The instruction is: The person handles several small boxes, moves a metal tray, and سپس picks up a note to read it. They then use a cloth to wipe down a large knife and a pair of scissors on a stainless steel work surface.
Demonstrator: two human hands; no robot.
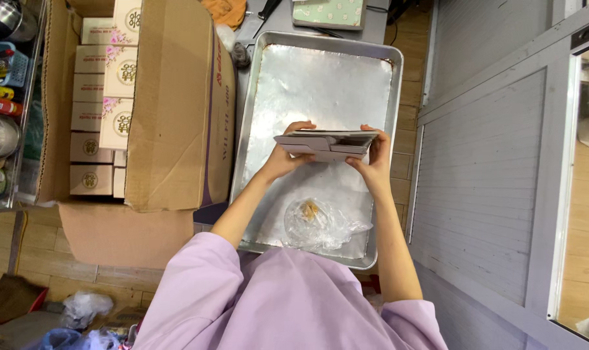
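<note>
Currently my left hand (283, 159) and right hand (375, 159) are each clamped on an end of a flat, unfolded carton (325, 144), held above the metal tray (255, 97). By my judgement, folding is barely begun; finished boxes (103, 97) fill the cardboard case (178, 110) alongside.

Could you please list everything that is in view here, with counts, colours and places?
Flat folded carton: one, grey-white, held over the tray by both hands.
Metal tray: one, silver, centre.
Clear plastic bag: one, something yellowish inside, near end of tray.
Cardboard box: one, brown, open, left of tray.
Small gift boxes: many, cream, stacked inside the cardboard box.
Patterned box: one, pale green, beyond the tray.
Left hand: grips the carton's left end.
Right hand: grips its right end.
Sleeves: lilac.
</note>
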